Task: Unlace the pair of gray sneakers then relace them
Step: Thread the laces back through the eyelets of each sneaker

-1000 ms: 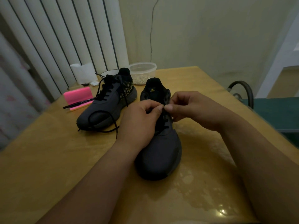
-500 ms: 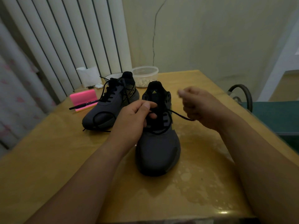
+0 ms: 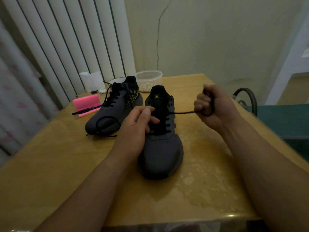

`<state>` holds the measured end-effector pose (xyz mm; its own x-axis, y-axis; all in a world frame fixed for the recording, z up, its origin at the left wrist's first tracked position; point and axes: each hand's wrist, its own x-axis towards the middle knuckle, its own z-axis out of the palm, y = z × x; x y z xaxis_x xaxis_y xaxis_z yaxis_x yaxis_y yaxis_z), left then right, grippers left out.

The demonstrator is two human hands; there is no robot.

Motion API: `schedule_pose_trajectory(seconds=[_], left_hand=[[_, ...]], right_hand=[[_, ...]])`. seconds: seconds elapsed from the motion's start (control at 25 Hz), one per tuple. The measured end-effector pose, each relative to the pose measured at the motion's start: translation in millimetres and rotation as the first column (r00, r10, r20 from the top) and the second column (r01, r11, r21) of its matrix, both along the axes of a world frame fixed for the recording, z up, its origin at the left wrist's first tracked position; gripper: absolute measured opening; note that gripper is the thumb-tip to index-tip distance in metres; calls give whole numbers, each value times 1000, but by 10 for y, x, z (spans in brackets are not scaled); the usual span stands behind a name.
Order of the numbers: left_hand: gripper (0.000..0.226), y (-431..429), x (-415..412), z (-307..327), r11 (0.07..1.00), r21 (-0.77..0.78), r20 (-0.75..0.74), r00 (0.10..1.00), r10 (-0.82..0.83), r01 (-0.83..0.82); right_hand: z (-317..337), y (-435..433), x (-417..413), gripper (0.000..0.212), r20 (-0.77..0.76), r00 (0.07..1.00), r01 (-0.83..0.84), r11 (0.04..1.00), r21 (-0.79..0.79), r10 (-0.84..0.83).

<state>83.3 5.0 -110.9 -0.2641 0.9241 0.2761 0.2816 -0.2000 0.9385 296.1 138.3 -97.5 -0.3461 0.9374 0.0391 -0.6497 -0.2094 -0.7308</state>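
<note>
Your right hand (image 3: 212,106) is fisted tight around the black lace (image 3: 184,112), drawn taut from the near sneaker (image 3: 162,151) at the middle of the table (image 3: 50,164). Your left hand (image 3: 133,128) rests on its lacing, fingers loosely bent; whether they pinch anything is unclear. The other sneaker (image 3: 107,118) sits toward the far left corner.

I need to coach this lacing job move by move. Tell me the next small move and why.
Probably draw the lace further to the right until it slides out of its eyelet. The right hand grips that lace, which runs taut from the upper eyelets of the near sneaker, while the left hand rests on the laced front, seemingly steadying it.
</note>
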Motion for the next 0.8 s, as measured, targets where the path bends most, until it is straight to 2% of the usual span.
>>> schedule_pose_trajectory(seconds=[0.04,0.08,0.12,0.16,0.2,0.24,0.28,0.32,0.36,0.44,0.52,0.6,0.68,0.72,0.8], left_hand=[[26,2,1,-11,1000,2,-2,1000,5,-5],[26,-2,7,-22,1000,5,-11,1000,9,-9],[25,-5,12,-31,1000,4,-22,1000,13,-13],[25,-10,17,-39,1000,2,-30,999,14,-14],[24,-15,21,-48,1000,1,-35,999,14,-14],[24,-14,24,-53,1000,2,-42,999,18,-18],[23,-15,24,-60,1000,4,-50,998,24,-24],[22,-15,27,-67,999,8,-56,998,32,-31],[21,-11,29,-74,999,14,-60,997,39,-38],[20,-13,32,-92,999,22,-68,997,46,-45],[19,-11,39,-99,998,30,-75,996,50,-48],[19,-18,54,-103,998,32,-84,995,52,-49],[18,-47,62,-124,997,64,-59,997,52,-49],[19,-69,52,-135,993,98,-50,996,74,-69],[23,-92,-32,-145,977,146,-97,981,168,-153]], right_hand=[[-16,-4,9,31,240,971,-28,993,119,-1],[-29,-35,8,30,494,869,-126,961,247,-13],[-36,-70,0,32,689,725,-270,913,304,-15],[-33,-109,-8,41,813,581,-397,867,301,-16],[-37,-136,-17,51,877,480,-475,833,285,-26],[-31,-154,-30,54,901,433,-509,815,276,-34],[-27,-165,-37,49,896,443,-496,820,286,-45],[-25,-171,-43,38,865,498,-443,841,309,-56],[-31,-154,-42,27,818,570,-360,874,328,-72],[-60,-86,-39,20,703,697,-142,935,325,-139],[-79,-39,-58,13,599,776,49,966,256,-198],[-99,-19,-61,8,539,813,159,975,158,-220],[-116,-16,-60,11,558,802,176,977,121,-214],[-130,-13,-60,16,622,744,170,970,176,-244],[-160,-12,-90,38,737,565,135,923,360,-370]])
